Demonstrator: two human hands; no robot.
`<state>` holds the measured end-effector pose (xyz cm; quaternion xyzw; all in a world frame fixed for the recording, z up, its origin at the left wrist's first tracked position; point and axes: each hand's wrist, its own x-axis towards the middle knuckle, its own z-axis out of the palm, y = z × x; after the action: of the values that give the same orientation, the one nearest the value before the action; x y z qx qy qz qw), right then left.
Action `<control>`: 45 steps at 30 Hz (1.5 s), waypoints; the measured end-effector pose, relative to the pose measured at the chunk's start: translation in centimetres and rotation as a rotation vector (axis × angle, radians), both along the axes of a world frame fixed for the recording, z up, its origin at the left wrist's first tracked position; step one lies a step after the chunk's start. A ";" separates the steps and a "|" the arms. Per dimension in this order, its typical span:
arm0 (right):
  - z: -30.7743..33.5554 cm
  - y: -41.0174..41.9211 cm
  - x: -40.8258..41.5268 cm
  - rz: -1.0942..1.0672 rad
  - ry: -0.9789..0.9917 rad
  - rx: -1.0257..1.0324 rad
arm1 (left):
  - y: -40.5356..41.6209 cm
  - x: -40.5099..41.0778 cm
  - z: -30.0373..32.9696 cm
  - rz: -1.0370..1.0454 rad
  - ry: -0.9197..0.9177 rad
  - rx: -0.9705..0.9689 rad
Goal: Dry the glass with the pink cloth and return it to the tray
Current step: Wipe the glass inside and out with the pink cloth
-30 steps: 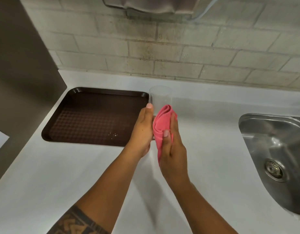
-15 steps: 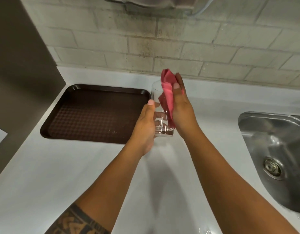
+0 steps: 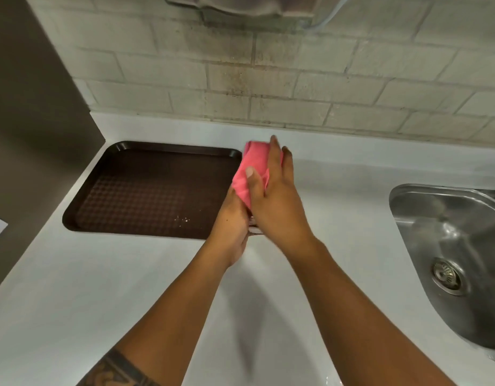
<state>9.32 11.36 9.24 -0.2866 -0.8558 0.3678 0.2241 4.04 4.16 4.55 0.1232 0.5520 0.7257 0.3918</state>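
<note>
Above the white counter, just right of the brown tray point(image 3: 124, 188), both hands meet around the glass point(image 3: 254, 229). Only a sliver of its clear base shows between the palms; the rest is hidden. My left hand point(image 3: 232, 218) grips the glass from the left and below. My right hand point(image 3: 274, 193) presses the pink cloth point(image 3: 252, 168) over the glass, thumb on the cloth's front, fingers wrapped over its far side. The cloth covers the glass's upper part. The tray holds nothing but a few water drops near its front right.
A steel sink point(image 3: 458, 252) with a round drain is sunk into the counter at the right. A pale brick wall point(image 3: 296, 87) runs behind. A dark panel point(image 3: 32, 107) borders the counter on the left. A grey fixture point(image 3: 254, 9) hangs at the top.
The pink cloth moved from the glass's right side to wrap over its top and front. My right hand turned over the glass, which now is almost fully hidden.
</note>
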 end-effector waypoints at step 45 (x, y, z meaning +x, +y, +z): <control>-0.1 2.7 0.9 -0.082 0.150 -0.379 | -0.3 1.8 1.3 0.022 -0.016 -0.031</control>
<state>10.19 14.04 9.09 -0.3300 -0.7398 0.5332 0.2440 5.85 3.81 5.85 0.1054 0.5614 0.7223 0.3900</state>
